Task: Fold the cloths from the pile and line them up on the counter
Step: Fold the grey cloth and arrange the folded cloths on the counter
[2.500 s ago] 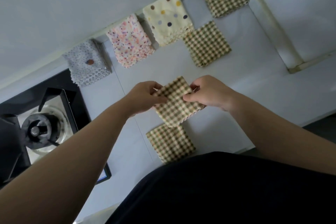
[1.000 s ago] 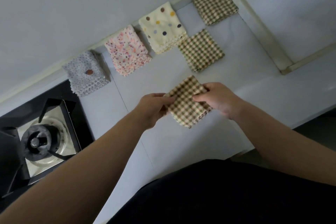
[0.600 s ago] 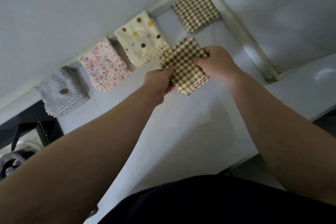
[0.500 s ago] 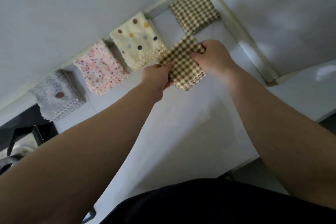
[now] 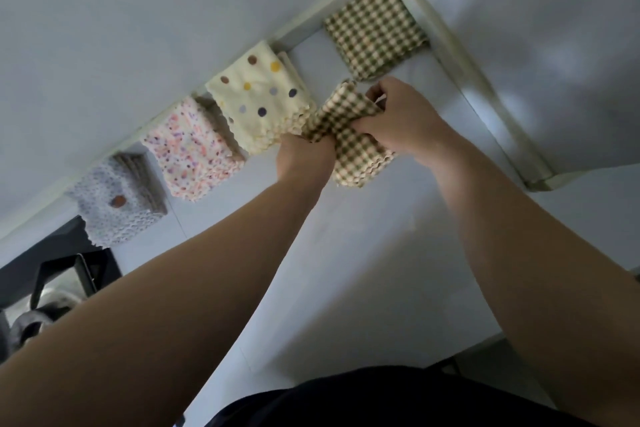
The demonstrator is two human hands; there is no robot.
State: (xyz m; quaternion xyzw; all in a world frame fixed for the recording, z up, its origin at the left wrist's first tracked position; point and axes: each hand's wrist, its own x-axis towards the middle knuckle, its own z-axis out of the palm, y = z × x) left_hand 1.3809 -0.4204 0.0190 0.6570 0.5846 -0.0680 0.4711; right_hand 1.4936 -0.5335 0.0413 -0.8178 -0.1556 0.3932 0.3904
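A white counter [image 5: 363, 253] runs under a pale wall [image 5: 156, 10] into a corner at the upper right of the frame. Along the wall lies a row of folded cloths. From left to right these are a grey cloth [image 5: 114, 204], a pink cloth [image 5: 194, 149], a dotted cloth [image 5: 259, 94] and a check cloth in the corner [image 5: 374, 28].

A moment ago both hands held the folded check cloth [image 5: 349, 146] low in the middle of the frame, over open counter. It has since been carried up to the row and now sits just right of the dotted cloth and below the corner one. A second check cloth lay on that spot before. The held one now covers it, and I cannot tell whether it is still underneath.

The left hand [image 5: 304, 159] grips the cloth's left edge, which bunches into the fist. The right hand [image 5: 398, 121] pinches the upper right edge with curled fingers, and the top layer is lifted and rumpled. I judge the fold is being tidied as the cloth is set down, so placing is close but not done.

No container shows. Part of a stove [image 5: 59, 274] sits at lower left.
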